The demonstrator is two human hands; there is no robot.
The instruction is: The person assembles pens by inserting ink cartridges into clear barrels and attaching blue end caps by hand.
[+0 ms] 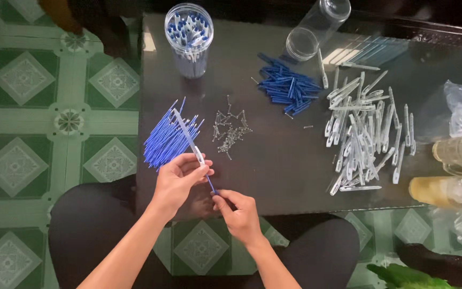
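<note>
A clear pen barrel (188, 137) is gripped in the left hand (180, 181), slanted up and away over the dark glass table (274, 176). A blue refill (211, 185) is pinched at its lower end by the right hand (240, 211) and is set into the barrel's near end. A bundle of blue refills (164, 140) is seen just behind the left hand, small metal springs (230, 129) beside it, blue caps (289, 85) and clear barrels (362, 131) farther right.
</note>
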